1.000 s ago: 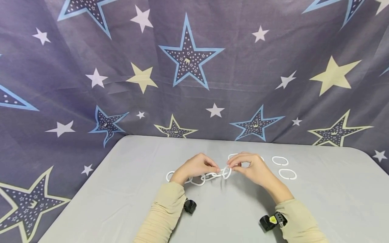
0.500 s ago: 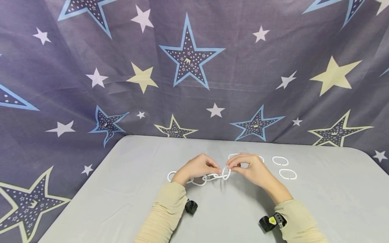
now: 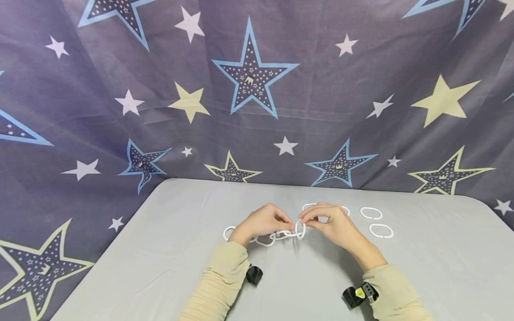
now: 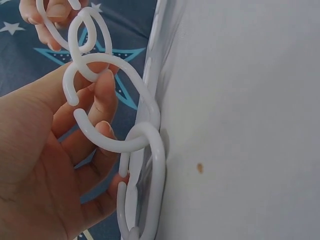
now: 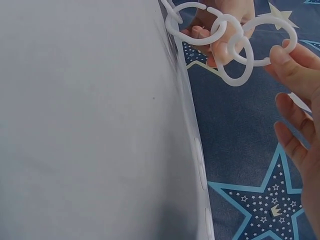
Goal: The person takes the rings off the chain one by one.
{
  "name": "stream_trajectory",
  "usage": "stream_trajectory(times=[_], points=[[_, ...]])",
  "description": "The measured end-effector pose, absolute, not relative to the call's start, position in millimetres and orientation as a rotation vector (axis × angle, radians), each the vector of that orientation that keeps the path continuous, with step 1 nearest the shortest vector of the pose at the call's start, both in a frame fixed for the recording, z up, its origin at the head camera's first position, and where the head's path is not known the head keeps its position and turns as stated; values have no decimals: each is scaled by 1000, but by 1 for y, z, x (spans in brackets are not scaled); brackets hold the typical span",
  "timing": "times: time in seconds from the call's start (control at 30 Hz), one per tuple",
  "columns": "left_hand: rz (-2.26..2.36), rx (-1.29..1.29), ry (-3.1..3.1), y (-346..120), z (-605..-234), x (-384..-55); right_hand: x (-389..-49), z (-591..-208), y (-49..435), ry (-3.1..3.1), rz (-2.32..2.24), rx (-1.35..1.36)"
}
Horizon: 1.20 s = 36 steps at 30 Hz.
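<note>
Narrow, the right hand's (image 3: 336,226) grip is pinching the end link (image 5: 270,18), which is hanging from the fingertips with its long axis near upright, its lower end passing through the next link (image 5: 250,59). Just beside it, the left hand (image 3: 261,220) is nearer that next link, pinching it, while the chain (image 3: 265,244) is trailing leftward above the worktop (image 3: 305,290).

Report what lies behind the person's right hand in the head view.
A thin white plastic arc shows past the left of the bare right hand, another white arc past its right. The hand hides the rest; whether they join is unclear.
</note>
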<state>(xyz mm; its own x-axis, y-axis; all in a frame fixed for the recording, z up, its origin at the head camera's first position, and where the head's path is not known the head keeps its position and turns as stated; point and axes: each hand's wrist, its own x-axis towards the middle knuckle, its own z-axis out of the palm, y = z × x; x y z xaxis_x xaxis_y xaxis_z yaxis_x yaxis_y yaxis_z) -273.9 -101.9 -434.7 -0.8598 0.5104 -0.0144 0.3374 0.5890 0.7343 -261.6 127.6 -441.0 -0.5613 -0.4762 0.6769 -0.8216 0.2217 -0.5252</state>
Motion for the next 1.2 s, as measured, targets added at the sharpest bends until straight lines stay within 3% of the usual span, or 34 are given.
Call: stream_trajectory(times=[1.2], points=[[1136,703,2606,-104,-436,-274,-257,-440,126,-2237,1258,1089]])
